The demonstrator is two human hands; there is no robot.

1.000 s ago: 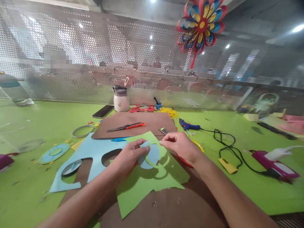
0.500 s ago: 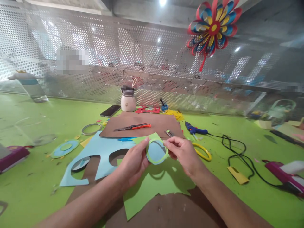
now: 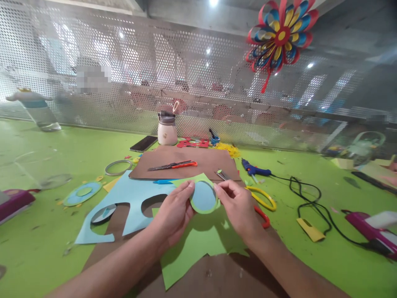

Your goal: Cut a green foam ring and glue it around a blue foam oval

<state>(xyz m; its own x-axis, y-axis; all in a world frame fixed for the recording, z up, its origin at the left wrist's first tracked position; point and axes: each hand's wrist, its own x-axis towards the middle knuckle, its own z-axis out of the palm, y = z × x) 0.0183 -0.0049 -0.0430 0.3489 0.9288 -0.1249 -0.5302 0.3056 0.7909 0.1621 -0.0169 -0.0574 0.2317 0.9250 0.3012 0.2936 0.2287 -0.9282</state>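
Between my two hands is a round paper piece (image 3: pixel 203 198), light blue in the middle with a narrow green rim. My left hand (image 3: pixel 176 209) pinches its left edge, thumb on top. At the right edge, the thumb and fingers of my right hand (image 3: pixel 237 203) are closed on the rim. Below the piece lies a green paper sheet (image 3: pixel 189 244) with a jagged cut edge. To the left is a light blue sheet (image 3: pixel 128 190) with round holes cut out. A red handle (image 3: pixel 263 217) shows beside my right wrist, the rest hidden.
A utility knife (image 3: pixel 173 165) lies on a brown board (image 3: pixel 155 155). Right of it are a blue glue gun (image 3: pixel 256 169) with its cord and a yellow ring-shaped handle (image 3: pixel 263 198). A jar (image 3: pixel 167 130) and a phone (image 3: pixel 143 143) stand and lie behind. A blue-green paper disc (image 3: pixel 82 193) lies left.
The green ring sat over the blue disc with blue showing below it; now green shows around the lower edge. A red handle has come into view by my right wrist. My hands hardly moved.
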